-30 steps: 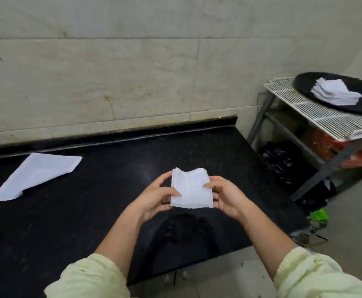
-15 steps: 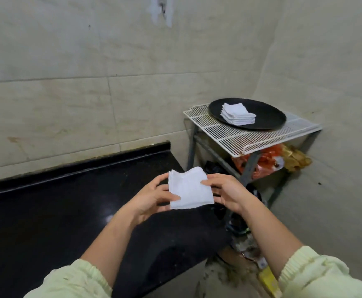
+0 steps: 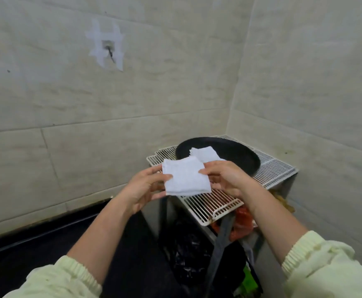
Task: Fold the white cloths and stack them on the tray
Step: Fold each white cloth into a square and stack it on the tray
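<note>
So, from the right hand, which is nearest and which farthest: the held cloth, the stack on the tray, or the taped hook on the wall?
1. The folded cloth, pinched by the right hand, on its left.
2. The stack of cloths, just beyond, on the black tray.
3. The taped hook, high on the wall, upper left.

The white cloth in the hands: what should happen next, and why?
Probably move the cloth forward and lay it on the stack on the black tray: it is folded, and the left hand and right hand pinch its sides near the tray.
</note>
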